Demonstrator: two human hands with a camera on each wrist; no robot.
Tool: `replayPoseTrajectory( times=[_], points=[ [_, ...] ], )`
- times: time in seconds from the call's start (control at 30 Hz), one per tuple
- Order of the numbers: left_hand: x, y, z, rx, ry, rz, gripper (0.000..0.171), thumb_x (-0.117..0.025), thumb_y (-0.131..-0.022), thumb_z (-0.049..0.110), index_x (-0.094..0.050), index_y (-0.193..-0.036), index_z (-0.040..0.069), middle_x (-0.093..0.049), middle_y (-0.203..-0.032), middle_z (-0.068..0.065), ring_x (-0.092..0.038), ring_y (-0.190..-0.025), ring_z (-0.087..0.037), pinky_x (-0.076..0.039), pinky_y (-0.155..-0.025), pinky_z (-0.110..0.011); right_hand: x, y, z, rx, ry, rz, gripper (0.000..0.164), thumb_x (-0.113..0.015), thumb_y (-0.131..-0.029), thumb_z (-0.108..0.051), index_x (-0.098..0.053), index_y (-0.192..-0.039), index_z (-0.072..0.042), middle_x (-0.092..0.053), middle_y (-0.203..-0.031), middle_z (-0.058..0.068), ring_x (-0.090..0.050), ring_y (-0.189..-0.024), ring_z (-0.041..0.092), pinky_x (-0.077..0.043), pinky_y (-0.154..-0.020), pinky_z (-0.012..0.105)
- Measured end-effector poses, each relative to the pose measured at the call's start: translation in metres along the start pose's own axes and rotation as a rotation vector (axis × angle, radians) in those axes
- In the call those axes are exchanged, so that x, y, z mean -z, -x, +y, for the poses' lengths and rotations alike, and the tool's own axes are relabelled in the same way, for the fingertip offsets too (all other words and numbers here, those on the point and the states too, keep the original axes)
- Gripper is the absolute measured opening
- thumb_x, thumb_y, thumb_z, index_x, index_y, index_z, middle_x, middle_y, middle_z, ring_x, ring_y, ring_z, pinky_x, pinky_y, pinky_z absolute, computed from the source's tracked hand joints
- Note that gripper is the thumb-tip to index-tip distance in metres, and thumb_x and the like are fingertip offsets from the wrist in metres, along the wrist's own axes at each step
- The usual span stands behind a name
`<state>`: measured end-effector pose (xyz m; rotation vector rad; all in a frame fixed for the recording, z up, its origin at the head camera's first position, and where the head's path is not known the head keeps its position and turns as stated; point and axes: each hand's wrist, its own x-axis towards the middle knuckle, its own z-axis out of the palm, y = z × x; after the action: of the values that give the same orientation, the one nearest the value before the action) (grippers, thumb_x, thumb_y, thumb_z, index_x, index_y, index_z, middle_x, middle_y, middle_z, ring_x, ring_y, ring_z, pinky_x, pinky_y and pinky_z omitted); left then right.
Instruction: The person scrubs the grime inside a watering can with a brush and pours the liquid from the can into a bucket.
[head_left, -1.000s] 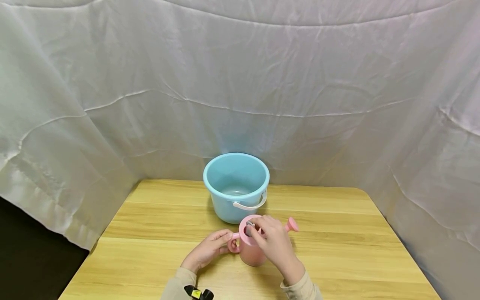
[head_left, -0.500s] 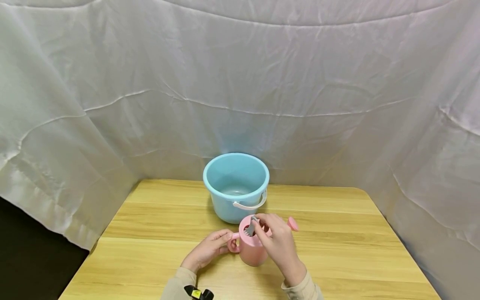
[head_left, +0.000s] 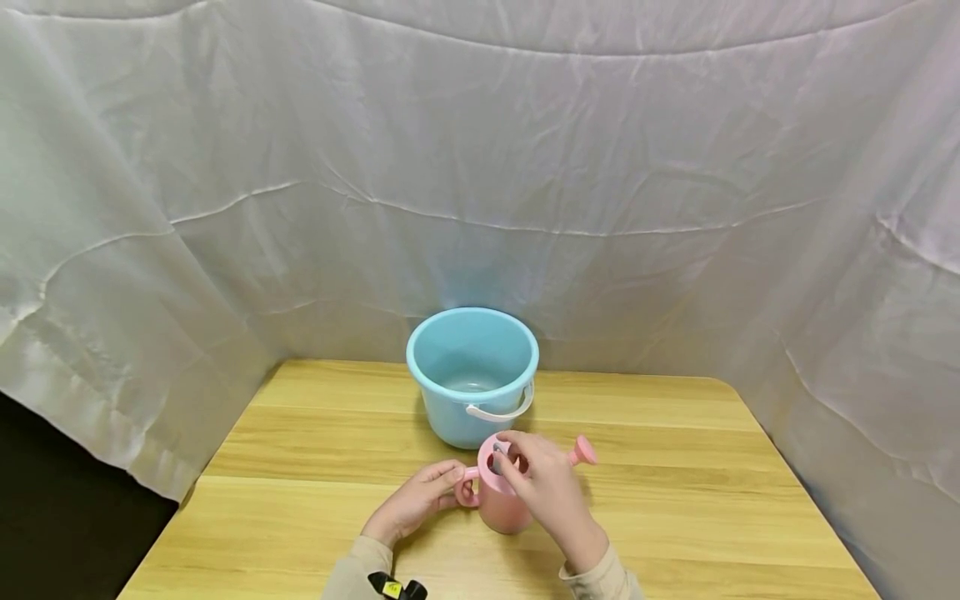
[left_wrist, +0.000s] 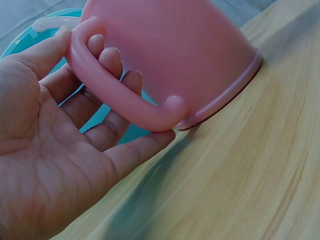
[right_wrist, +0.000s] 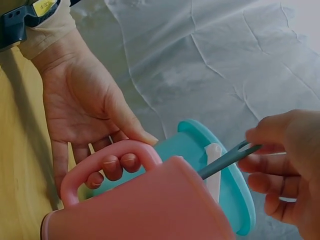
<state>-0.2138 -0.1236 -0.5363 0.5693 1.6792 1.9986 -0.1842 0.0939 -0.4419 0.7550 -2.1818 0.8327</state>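
Wooden table (head_left: pixel 675 483), grey curtain (head_left: pixel 525 142) behind and at both sides. Watering can (head_left: pixel 504 507), pink: upright, mid-table, spout to the right. Contents: grey tool (right_wrist: pixel 222 164), lower end inside the top opening, upper end pinched between thumb and fingers of the right hand (head_left: pixel 551 492). Left hand (head_left: pixel 418 498): thumb and fingers clamped on the can's handle (left_wrist: pixel 111 91). Bucket (head_left: pixel 448 415), light blue: just behind the can, inner floor visible, white bail (head_left: pixel 497 416) lowered at front. Tabletop extends well out either side; rear edge close behind bucket.

Beige sleeves (head_left: pixel 349 572), black angular left-wrist device (head_left: pixel 411 591), dark-marked yellow label (head_left: pixel 392 589) on it
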Motion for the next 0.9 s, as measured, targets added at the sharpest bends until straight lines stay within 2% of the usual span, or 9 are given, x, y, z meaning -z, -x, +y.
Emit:
replayPoseTrajectory(
  times=[0.13, 0.23, 0.37, 0.47, 0.57, 0.67, 0.8, 0.9],
  points=[
    [-0.0002, 0.0, 0.0001, -0.003, 0.002, -0.003, 0.03, -0.039, -0.106, 0.025, -0.056, -0.086, 0.011, -0.058, -0.096, -0.001, -0.066, -0.099, -0.02, -0.054, -0.097, -0.037, -0.002, 0.0013, 0.0002, -0.036, 0.039, -0.08, 0.027, -0.08, -0.077, -0.011, -0.07, -0.102, -0.009, -0.062, -0.075, -0.007, -0.053, -0.063, 0.008, -0.042, -0.058, 0.011],
    [0.0, 0.0, -0.0003, -0.006, 0.001, -0.006, 0.03, -0.039, -0.106, 0.025, -0.056, -0.086, 0.011, -0.058, -0.096, -0.001, -0.066, -0.099, -0.02, -0.054, -0.097, -0.037, -0.0018, 0.0013, 0.0003, -0.057, 0.033, -0.142, 0.024, -0.077, -0.082, -0.012, -0.07, -0.105, -0.01, -0.067, -0.085, -0.006, -0.057, -0.068, 0.008, -0.047, -0.061, 0.015],
    [0.0006, -0.0003, -0.0013, -0.012, -0.002, -0.008, 0.03, -0.039, -0.106, 0.025, -0.056, -0.086, 0.011, -0.058, -0.096, 0.0, -0.066, -0.098, -0.019, -0.054, -0.096, -0.037, -0.0011, 0.0011, 0.0005, -0.043, 0.015, -0.186, 0.02, -0.071, -0.088, -0.012, -0.069, -0.108, -0.012, -0.071, -0.103, -0.002, -0.066, -0.085, 0.01, -0.055, -0.073, 0.023],
    [0.0009, -0.0006, -0.0019, -0.014, -0.004, -0.008, 0.03, -0.039, -0.106, 0.025, -0.055, -0.086, 0.011, -0.058, -0.095, -0.001, -0.065, -0.098, -0.019, -0.054, -0.096, -0.037, -0.002, 0.0017, 0.0016, -0.017, 0.003, -0.191, 0.019, -0.07, -0.088, -0.01, -0.069, -0.107, -0.01, -0.071, -0.107, 0.0, -0.067, -0.096, 0.012, -0.057, -0.078, 0.027],
    [0.0008, -0.0008, -0.002, -0.016, -0.009, -0.007, 0.03, -0.039, -0.106, 0.025, -0.055, -0.086, 0.011, -0.058, -0.095, -0.001, -0.064, -0.098, -0.019, -0.054, -0.096, -0.037, -0.0023, 0.0024, 0.0027, -0.008, -0.01, -0.203, 0.02, -0.071, -0.087, -0.009, -0.069, -0.107, -0.009, -0.07, -0.109, 0.002, -0.065, -0.097, 0.013, -0.056, -0.078, 0.026],
    [0.0006, -0.0009, -0.0019, -0.018, -0.015, -0.004, 0.03, -0.038, -0.106, 0.025, -0.054, -0.085, 0.011, -0.058, -0.095, 0.0, -0.063, -0.098, -0.019, -0.054, -0.096, -0.037, -0.0004, 0.0019, 0.0027, -0.026, -0.028, -0.231, 0.025, -0.073, -0.084, -0.009, -0.068, -0.108, -0.008, -0.07, -0.109, 0.002, -0.063, -0.089, 0.011, -0.054, -0.074, 0.024],
    [0.0006, -0.001, -0.002, -0.017, -0.012, -0.004, 0.03, -0.038, -0.106, 0.024, -0.055, -0.086, 0.011, -0.058, -0.094, 0.0, -0.064, -0.098, -0.018, -0.054, -0.096, -0.036, 0.0023, 0.0007, 0.0021, -0.059, -0.032, -0.259, 0.028, -0.077, -0.078, -0.008, -0.066, -0.104, -0.01, -0.067, -0.095, -0.002, -0.056, -0.077, 0.009, -0.05, -0.068, 0.02],
    [0.0006, -0.0013, -0.0022, -0.016, 0.0, -0.008, 0.029, -0.039, -0.106, 0.024, -0.056, -0.087, 0.011, -0.059, -0.095, 0.0, -0.065, -0.099, -0.019, -0.054, -0.097, -0.037, 0.0027, -0.0002, 0.0014, -0.078, -0.031, -0.263, 0.028, -0.078, -0.078, -0.009, -0.066, -0.103, -0.011, -0.063, -0.085, -0.003, -0.055, -0.075, 0.01, -0.049, -0.068, 0.019]
  ],
)
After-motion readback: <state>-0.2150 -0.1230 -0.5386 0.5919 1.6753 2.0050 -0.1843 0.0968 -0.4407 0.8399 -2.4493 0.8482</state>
